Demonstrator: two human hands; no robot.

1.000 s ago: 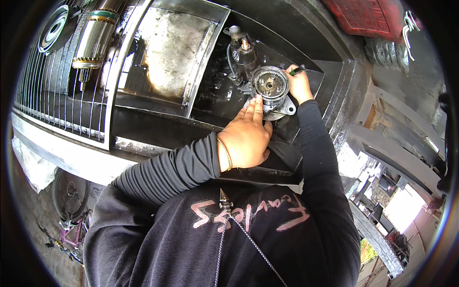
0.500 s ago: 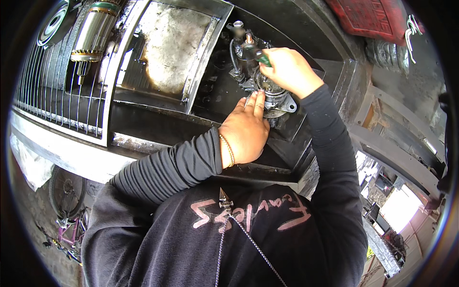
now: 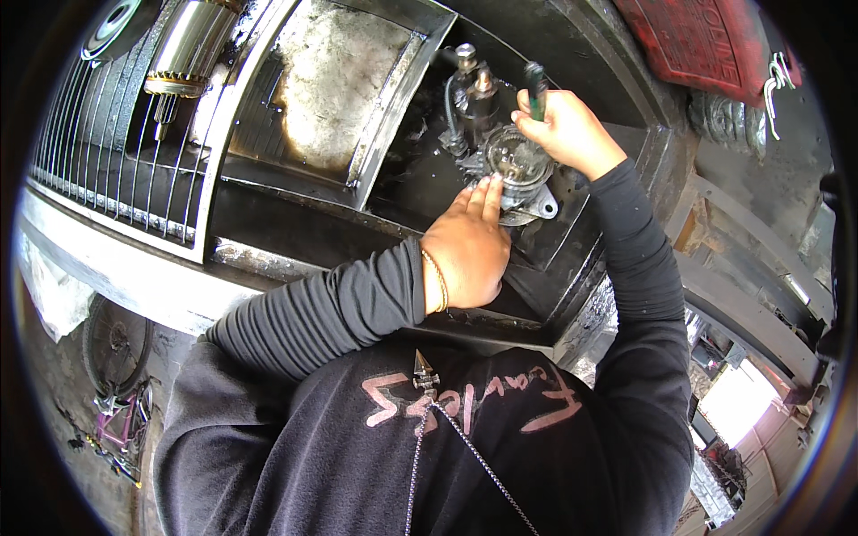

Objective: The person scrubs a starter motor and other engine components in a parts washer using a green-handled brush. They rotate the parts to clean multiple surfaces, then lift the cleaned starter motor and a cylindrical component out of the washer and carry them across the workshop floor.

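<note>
A greasy metal motor housing (image 3: 518,163) stands in a dark metal tray, its round end facing up. Beside it is a cylindrical metal part (image 3: 476,105) with bolts on top, and a flange with a hole sticks out at the right. My left hand (image 3: 469,241) lies with fingers stretched and close together, their tips against the housing's near left side. Just beyond and right of the housing, my right hand (image 3: 572,129) is closed round a green-handled tool (image 3: 537,100). The tool's dark end points up and away; its exact kind is unclear.
A motor armature (image 3: 189,49) rests on the wire rack (image 3: 107,170) at the far left, beside a round metal part (image 3: 112,27). A stained metal panel (image 3: 335,89) lies left of the tray (image 3: 402,183). A red container (image 3: 706,54) is at the far right. A bicycle (image 3: 121,357) stands lower left.
My right hand has drawn back to the right, and the tool has swung from pointing left over the cylindrical part to pointing upward. My left hand stays against the housing. The view has shifted slightly.
</note>
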